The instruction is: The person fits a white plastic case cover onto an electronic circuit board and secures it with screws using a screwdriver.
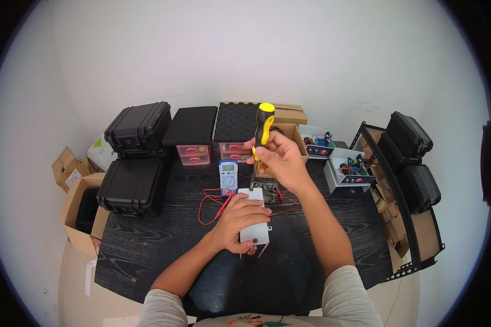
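Observation:
My right hand (281, 158) is closed round the yellow-and-black handle of a screwdriver (264, 126). The screwdriver stands nearly upright, its shaft running down to the far end of a small white metal box (255, 233). Whether the tip sits in a screw there is too small to tell. Across the top of the box lies my left hand (241, 222), gripping it with fingers over the lid and the thumb near its front end. A dark screw shows on the lid by the thumb. Small red parts stick out at the box's near end.
Behind the box stand a blue-and-white multimeter (228, 175) with red leads (201, 210) and a circuit board (268, 192). Black cases (131, 182) and pink-fronted drawers (194, 154) line the left and back. Opened white units (350, 171) and a black shelf rack (412, 218) are at right.

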Demonstrator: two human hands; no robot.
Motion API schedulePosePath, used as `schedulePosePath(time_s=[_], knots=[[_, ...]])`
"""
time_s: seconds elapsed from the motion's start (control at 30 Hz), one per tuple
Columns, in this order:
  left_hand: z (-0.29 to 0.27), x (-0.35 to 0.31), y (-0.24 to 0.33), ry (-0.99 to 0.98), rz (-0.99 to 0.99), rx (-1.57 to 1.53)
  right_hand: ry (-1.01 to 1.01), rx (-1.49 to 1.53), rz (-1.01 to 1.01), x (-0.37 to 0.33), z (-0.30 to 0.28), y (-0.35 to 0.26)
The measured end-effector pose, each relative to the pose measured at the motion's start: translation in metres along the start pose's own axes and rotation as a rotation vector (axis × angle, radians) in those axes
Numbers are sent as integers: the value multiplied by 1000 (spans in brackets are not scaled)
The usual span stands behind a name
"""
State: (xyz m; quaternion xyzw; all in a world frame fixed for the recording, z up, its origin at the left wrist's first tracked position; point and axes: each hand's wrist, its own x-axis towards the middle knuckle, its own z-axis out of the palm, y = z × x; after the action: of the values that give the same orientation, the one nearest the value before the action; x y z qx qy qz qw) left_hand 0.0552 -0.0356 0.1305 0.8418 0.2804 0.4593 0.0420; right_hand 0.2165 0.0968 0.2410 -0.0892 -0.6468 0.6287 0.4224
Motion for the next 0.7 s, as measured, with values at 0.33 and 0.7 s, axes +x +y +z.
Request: schedulePosePath(time_s=[0.33, 0.7], knots=[[1, 1, -1, 9, 11, 0, 20, 84, -5, -1, -2, -1], [2, 1, 0, 15, 9, -12, 67, -17, -23, -3, 0, 2]])
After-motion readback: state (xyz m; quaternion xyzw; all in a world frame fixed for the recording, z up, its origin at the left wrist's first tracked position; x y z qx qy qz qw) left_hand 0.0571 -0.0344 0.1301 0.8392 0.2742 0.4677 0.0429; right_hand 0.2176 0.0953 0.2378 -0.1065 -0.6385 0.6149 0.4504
